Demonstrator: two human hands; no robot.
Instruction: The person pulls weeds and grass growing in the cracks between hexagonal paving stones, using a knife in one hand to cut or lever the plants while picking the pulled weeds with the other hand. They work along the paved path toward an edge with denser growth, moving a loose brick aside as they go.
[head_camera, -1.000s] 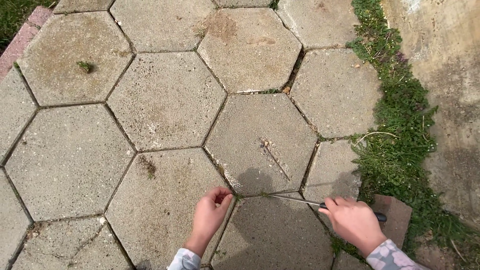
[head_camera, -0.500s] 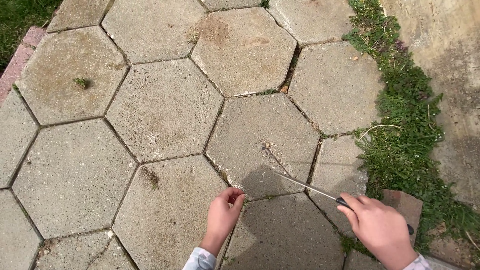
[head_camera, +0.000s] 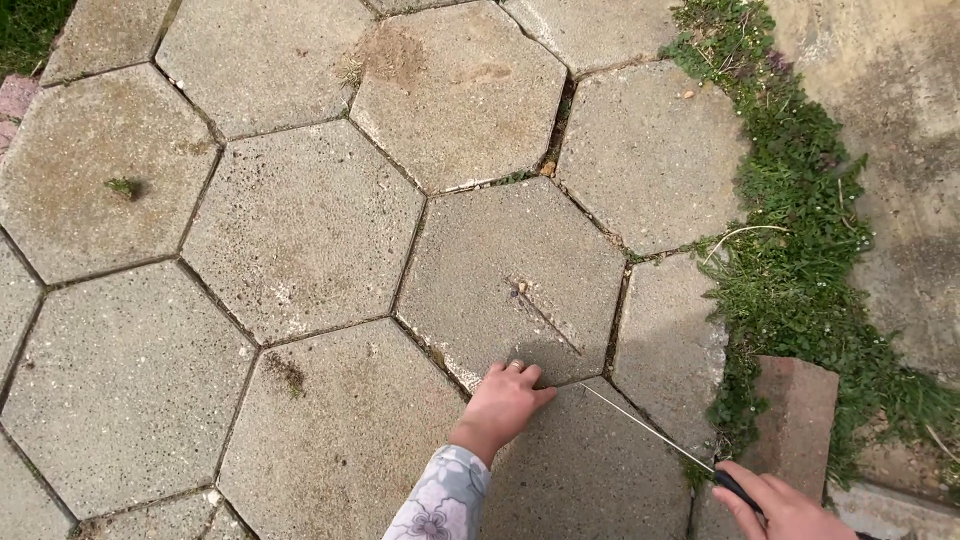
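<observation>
Grey hexagonal paving stones (head_camera: 300, 225) fill the ground. The right hand (head_camera: 785, 505) is wrapped tight round the black handle of a thin metal blade (head_camera: 650, 432), which runs up and away from that grip towards the left hand (head_camera: 503, 400). The left hand rests fingers-down, curled loosely and holding nothing, on the joint between stones. Just beyond the right-hand grip stands a reddish brick (head_camera: 795, 415), with grass (head_camera: 800, 230) behind it.

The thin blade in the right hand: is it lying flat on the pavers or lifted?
Tilted low: the blade slants from the right hand towards the joint near the left hand. Tip contact: cannot tell.
</observation>
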